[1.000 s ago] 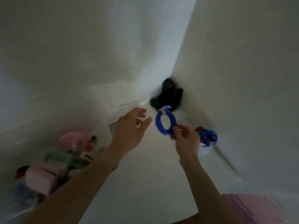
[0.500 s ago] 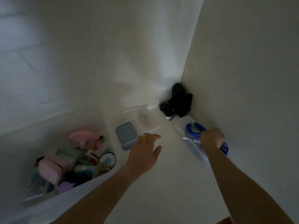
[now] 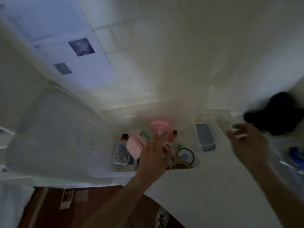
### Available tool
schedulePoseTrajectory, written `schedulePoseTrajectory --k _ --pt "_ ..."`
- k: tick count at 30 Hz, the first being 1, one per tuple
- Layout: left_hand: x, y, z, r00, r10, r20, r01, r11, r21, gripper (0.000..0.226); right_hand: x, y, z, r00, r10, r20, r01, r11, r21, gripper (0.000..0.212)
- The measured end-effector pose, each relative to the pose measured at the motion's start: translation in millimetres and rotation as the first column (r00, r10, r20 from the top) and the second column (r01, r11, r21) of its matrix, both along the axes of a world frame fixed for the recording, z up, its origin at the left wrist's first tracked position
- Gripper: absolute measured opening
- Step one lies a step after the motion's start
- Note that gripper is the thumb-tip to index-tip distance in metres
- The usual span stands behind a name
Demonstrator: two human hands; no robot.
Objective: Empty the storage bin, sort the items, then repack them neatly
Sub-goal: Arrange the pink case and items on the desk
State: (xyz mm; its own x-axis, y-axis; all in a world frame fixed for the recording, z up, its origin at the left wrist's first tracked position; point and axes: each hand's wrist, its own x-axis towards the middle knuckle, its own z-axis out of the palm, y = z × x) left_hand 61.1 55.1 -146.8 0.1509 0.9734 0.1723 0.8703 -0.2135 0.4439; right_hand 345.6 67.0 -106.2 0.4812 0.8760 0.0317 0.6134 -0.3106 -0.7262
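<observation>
A clear plastic storage bin [image 3: 115,174] stands at the table's left edge, filled with several small items: a pink round thing [image 3: 158,126], a pink box [image 3: 134,148], a small clear case [image 3: 120,153] and a black hoop [image 3: 185,155]. My left hand [image 3: 154,155] reaches over the bin's contents, fingers straight, holding nothing. To the right, my right hand [image 3: 246,142] hovers above the white table [image 3: 205,195] with its fingers spread and nothing in it. Blue coiled cords [image 3: 296,155] lie in a clear bag at the far right.
The bin's clear lid [image 3: 57,137] leans at the left. A small container with a grey lid [image 3: 205,139] sits beside the bin. A black object [image 3: 279,114] fills the far right corner against the wall. Wooden floor [image 3: 57,208] shows below the table edge.
My right hand has let go of the blue cord, which now lies at the far right, and lifted away. My left hand has moved left over the bin. The view swung left.
</observation>
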Motion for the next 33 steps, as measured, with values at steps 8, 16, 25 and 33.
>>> schedulePoseTrajectory --k 8,16,25,33 --pt "-128.5 59.7 -50.4 0.967 0.181 -0.181 -0.245 0.864 -0.441 0.117 -209.9 58.4 -86.4 0.78 0.624 -0.051 -0.612 0.742 -0.274 0.054" --pt "-151.0 63.5 -73.0 0.987 0.152 0.046 -0.129 0.937 -0.325 0.095 -261.7 81.7 -135.5 0.793 0.61 0.001 -0.577 0.75 -0.322 0.078" --pt "-172.8 66.6 -60.8 0.777 0.251 0.577 -0.004 0.919 -0.394 0.092 -276.8 64.4 -96.6 0.682 0.623 -0.382 -0.665 0.746 0.029 0.052" --pt "-164.3 70.1 -37.5 0.352 0.456 0.818 0.201 0.816 -0.542 0.104 -257.5 66.7 -83.0 0.574 0.61 -0.547 -0.665 0.736 0.123 0.064"
